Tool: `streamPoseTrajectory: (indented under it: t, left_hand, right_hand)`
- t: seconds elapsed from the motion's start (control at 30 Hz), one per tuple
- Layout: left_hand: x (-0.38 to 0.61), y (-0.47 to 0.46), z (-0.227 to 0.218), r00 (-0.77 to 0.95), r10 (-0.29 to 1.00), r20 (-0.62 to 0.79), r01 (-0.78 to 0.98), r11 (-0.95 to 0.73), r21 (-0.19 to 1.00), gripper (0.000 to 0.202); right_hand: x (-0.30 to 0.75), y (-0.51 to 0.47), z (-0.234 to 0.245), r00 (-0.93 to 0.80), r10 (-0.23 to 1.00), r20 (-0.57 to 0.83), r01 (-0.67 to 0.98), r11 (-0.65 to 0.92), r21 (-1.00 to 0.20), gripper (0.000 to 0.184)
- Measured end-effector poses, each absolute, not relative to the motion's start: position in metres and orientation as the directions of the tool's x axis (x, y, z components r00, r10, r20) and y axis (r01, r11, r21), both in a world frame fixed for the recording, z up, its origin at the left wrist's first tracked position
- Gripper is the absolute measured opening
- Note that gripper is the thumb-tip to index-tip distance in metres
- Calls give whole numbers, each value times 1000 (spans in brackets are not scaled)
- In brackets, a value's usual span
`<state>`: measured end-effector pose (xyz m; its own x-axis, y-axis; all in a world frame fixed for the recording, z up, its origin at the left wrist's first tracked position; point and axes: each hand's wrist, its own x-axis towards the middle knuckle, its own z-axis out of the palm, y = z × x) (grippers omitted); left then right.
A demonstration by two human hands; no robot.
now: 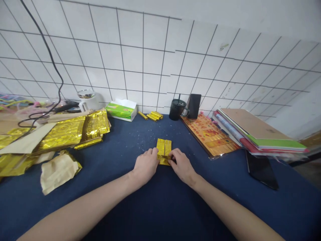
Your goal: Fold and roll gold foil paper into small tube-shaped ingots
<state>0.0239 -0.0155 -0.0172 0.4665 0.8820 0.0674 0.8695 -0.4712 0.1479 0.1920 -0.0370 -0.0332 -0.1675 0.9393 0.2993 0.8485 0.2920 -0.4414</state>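
Note:
A small piece of gold foil paper [164, 146] lies at the middle of the dark blue tabletop, with a seam down its centre and a crease across its lower part. My left hand [146, 164] pinches its left edge near that crease. On the opposite edge, the fingers of my right hand [182, 166] are closed at the same height. Both thumbs are partly hidden. Beyond the hands, several rolled gold foil pieces [154, 115] lie near the wall.
Left are stacked gold foil sheets [61, 132], crumpled tan paper [59, 170], a white mug [88, 100] and a green tissue pack [121, 109]. Right are a dark cup [176, 109], an upright phone [194, 105], an orange printed packet [210, 135], notebooks [260, 125] and a black tablet [262, 170].

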Motion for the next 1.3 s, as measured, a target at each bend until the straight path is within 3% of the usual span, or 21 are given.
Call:
streamPoseTrajectory:
  t: [0.17,0.33,0.47,0.6,0.77,1.07,1.3]
  left_hand:
    - [23,-20,-12,637,751,172,768,-638,-60,15]
    - [15,-23,-6,793,595,135,607,-790,-86,18]
    - [9,-25,-6,800,577,166,597,-795,-109,18]
    - [3,-25,-7,795,576,188,603,-785,-142,23]
    - [-5,-26,-8,783,587,206,619,-770,-156,32]
    - [-11,-33,-16,737,629,248,662,-746,-75,34]
    - [-7,-15,-13,592,776,218,751,-630,200,33]
  right_hand:
    - [193,-37,-33,-219,923,316,851,339,-400,13]
    - [193,-39,-35,-245,908,341,869,361,-338,12]
    - [188,-44,-32,-339,862,377,891,423,-166,14]
    - [181,-51,-29,-534,734,420,818,575,36,23]
    - [176,-60,-30,-650,667,365,732,678,66,31]
    - [168,-70,-26,-617,745,255,771,637,5,46]
    - [172,-67,-18,-627,738,248,754,655,-43,36]
